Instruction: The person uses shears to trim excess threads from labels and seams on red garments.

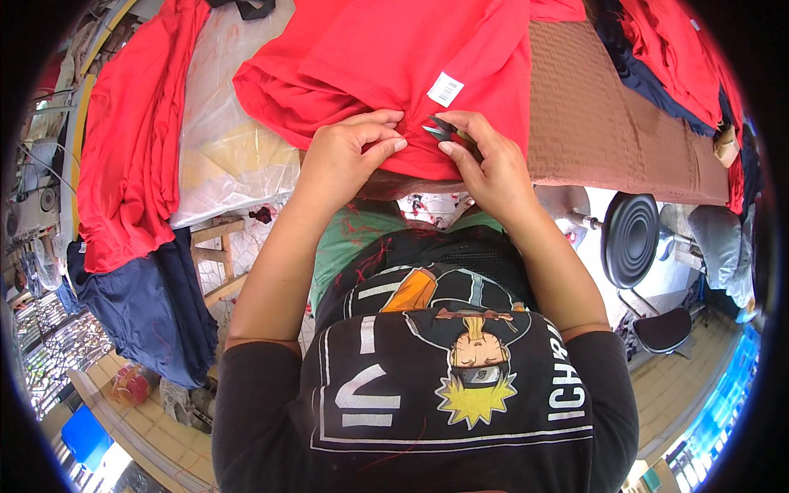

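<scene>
A red garment (386, 57) lies spread over the table's near edge in front of me, with a white label (445, 89) on it. My left hand (345, 156) is closed in a pinch on a gathered bit of the cloth. Just right of that pinch, my right hand (497, 168) grips a small pair of thread snips (442, 130) between thumb and fingers. The snips' blades are apart and point left, close to the gathered cloth. Part of their handle is hidden in my palm.
The table has a brown quilted cover (608, 115) on the right and plastic sheeting (234, 123) on the left. Red cloth (136, 140) and navy cloth (148, 304) hang at the left. More red garments (674, 49) lie far right. A round black stool seat (631, 240) stands below the table.
</scene>
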A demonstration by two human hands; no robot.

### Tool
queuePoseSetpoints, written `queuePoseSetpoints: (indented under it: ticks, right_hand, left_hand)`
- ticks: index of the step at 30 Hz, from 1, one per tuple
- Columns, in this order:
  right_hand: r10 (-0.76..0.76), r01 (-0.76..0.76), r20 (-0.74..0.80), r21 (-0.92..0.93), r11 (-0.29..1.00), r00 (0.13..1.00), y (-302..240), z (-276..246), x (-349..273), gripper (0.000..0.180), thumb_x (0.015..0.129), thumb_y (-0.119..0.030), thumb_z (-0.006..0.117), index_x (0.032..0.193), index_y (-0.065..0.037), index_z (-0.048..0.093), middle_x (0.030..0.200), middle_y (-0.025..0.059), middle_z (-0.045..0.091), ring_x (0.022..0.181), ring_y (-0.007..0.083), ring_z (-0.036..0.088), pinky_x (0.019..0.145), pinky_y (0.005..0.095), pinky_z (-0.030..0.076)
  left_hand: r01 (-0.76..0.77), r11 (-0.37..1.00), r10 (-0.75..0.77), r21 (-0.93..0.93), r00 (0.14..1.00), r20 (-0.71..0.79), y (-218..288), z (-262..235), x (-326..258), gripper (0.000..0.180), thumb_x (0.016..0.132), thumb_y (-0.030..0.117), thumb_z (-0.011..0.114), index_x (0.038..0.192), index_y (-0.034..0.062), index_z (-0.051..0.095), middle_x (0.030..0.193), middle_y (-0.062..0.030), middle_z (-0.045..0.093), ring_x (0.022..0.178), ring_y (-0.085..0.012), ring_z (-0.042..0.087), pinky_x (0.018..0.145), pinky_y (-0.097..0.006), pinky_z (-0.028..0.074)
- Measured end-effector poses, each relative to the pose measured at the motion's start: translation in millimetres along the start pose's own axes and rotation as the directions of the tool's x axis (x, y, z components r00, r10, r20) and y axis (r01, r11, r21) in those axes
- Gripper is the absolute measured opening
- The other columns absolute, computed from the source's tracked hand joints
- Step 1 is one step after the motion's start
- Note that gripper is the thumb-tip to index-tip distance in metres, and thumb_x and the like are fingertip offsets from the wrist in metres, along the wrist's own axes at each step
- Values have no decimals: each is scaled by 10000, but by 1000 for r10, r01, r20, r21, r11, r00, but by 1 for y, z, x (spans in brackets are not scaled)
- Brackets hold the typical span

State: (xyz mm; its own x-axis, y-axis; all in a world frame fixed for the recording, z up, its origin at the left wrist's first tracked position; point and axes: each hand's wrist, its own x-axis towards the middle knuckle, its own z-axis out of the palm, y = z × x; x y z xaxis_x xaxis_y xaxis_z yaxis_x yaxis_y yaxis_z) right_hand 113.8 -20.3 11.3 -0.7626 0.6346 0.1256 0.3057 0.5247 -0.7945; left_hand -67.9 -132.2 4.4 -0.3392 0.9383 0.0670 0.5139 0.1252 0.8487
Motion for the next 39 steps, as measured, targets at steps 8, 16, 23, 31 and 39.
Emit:
queuePoseSetpoints:
  ticks: [8,16,23,31,39]
  right_hand:
    - [-324,304,-39,-262,916,945,6,3,2,287,809,-104,670,1093,-83,632,970,93,613,909,289,612,729,391,509]
    - [-403,370,-33,-336,866,915,6,9,7,298,787,-95,671,1084,-96,649,925,68,604,856,262,605,709,382,505]
    - [-417,371,-23,-414,831,909,9,13,7,290,767,-74,641,1056,-87,660,911,67,609,852,252,617,687,371,511]
    - [-464,399,-58,-425,813,884,1,14,11,296,766,-69,615,1060,-76,655,890,65,609,807,251,627,654,370,515]
    - [-335,249,-190,-371,895,923,-12,-18,17,219,830,-81,639,1049,-89,642,918,88,613,830,279,641,672,372,520]
  left_hand:
    - [66,995,-59,-74,995,82,2,-5,-1,171,845,96,687,995,23,729,1154,-136,673,1049,-164,639,891,-275,483]
    - [44,995,-31,-88,990,138,0,-9,-3,174,845,84,681,1007,50,735,1226,-128,639,1094,-178,617,932,-285,472]
    - [41,996,-28,-81,987,155,-2,-10,-3,176,852,90,673,1012,53,736,1233,-131,635,1101,-180,615,940,-287,469]
    - [55,993,-42,-107,992,118,2,-9,-5,169,844,90,678,993,36,736,1210,-133,643,1096,-179,611,916,-293,473]
    - [-519,808,440,280,847,300,96,-102,-24,227,864,223,610,779,65,749,1138,-148,651,1197,-296,484,1027,-431,330]
